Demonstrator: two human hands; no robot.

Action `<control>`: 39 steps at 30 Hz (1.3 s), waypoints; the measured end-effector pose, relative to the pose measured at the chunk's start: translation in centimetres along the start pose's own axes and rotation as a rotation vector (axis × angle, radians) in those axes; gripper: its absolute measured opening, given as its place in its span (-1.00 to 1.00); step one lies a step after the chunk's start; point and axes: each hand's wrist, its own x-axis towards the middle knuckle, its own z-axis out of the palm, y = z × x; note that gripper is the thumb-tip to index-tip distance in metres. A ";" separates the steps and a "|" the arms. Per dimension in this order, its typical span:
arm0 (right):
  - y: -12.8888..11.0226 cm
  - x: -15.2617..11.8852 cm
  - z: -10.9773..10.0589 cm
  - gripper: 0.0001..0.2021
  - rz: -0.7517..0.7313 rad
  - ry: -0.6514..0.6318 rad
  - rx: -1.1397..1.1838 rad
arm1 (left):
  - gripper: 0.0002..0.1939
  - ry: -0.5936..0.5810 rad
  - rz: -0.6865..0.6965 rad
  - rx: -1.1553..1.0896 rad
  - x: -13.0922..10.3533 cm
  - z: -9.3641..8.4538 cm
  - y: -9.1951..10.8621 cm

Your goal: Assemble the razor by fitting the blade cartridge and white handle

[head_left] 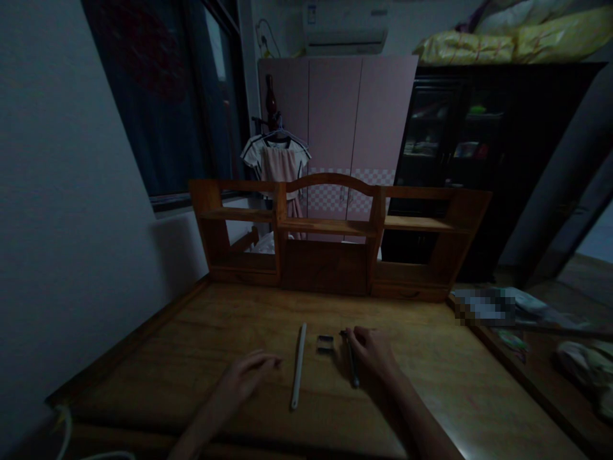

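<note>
1. At the lower left of the frame, the left hand (246, 378) is held palm inward over the surface (230, 319), with its fingers loosely bent and partly open; nothing is seen to be gripped by it.
2. Just right of its fingertips, a pale strip (299, 367) is laid lengthwise at the lower center, slightly slanted, with a small hole at its near end.
3. Right of the strip, a small bracket (325, 349) is seen flat on the surface, touched by neither of the hands; its dark upper and lower bars are set roughly parallel.
4. Next, a slim dark tool (353, 367) is pinched near its far end by the right hand (373, 350), whose fingers are closed; its rounded near end is pointed toward the bottom of the frame.
5. Across the middle, behind these things, a wooden shelf (328, 227) is stood at the far edge.
</note>
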 end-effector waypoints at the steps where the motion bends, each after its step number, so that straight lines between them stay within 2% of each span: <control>1: 0.1 -0.1 0.1 -0.50 -0.001 -0.013 -0.001 | -0.71 -0.056 0.071 0.086 1.3 0.9 0.5; 3: 0.1 -0.1 0.2 -0.53 -0.001 -0.047 -0.003 | -0.63 -0.201 0.184 0.246 4.4 2.9 1.0; 6: 0.1 -0.2 0.0 -0.60 -0.001 -0.107 -0.008 | -0.31 -0.370 0.307 0.501 9.5 5.8 0.4; 8: 0.0 -0.3 -0.1 -0.64 0.004 -0.122 -0.020 | -0.29 -0.497 0.384 0.660 12.4 7.3 -0.4; 9: 0.0 -0.3 -0.1 -0.65 0.008 -0.123 -0.026 | -0.35 -0.533 0.394 0.716 13.6 7.8 -0.8; 12: 0.1 -0.3 0.0 -0.69 0.003 -0.113 -0.017 | -0.41 -0.588 0.398 0.771 15.8 8.7 -2.0; 15: 0.3 -0.1 0.2 -0.66 0.000 -0.085 0.012 | -0.40 -0.554 0.416 0.721 16.2 8.9 -2.9; 18: 0.4 0.2 0.4 -0.64 0.032 -0.009 0.064 | -0.44 -0.508 0.452 0.651 15.6 8.9 -3.5; 21: 0.4 0.8 0.3 -0.66 0.072 0.045 0.191 | -0.42 -0.459 0.486 0.608 15.0 9.1 -3.5; 23: 0.4 1.6 0.0 -0.65 0.076 0.033 0.322 | -0.42 -0.387 0.469 0.557 15.0 9.5 -3.5; 25: 0.4 2.8 -0.4 -0.65 0.057 -0.029 0.480 | -0.48 -0.265 0.388 0.441 15.5 9.9 -3.7; 28: 0.3 5.1 -0.4 -0.63 0.035 -0.168 0.696 | -0.47 -0.091 0.186 0.123 16.9 10.2 -4.6; 30: 0.3 6.4 0.4 -0.61 0.028 -0.155 0.771 | -0.43 -0.028 0.068 -0.126 17.9 10.1 -5.3; 33: 0.5 7.4 2.0 -0.59 0.039 -0.014 0.817 | -0.42 -0.023 -0.032 -0.426 19.0 9.7 -6.2; 34: 0.6 7.4 2.5 -0.60 0.049 -0.002 0.816 | -0.43 -0.042 -0.042 -0.492 19.1 9.6 -6.3; 39: 0.6 6.7 3.3 -0.60 0.060 -0.062 0.786 | -0.54 -0.171 0.011 -0.586 18.5 10.0 -5.7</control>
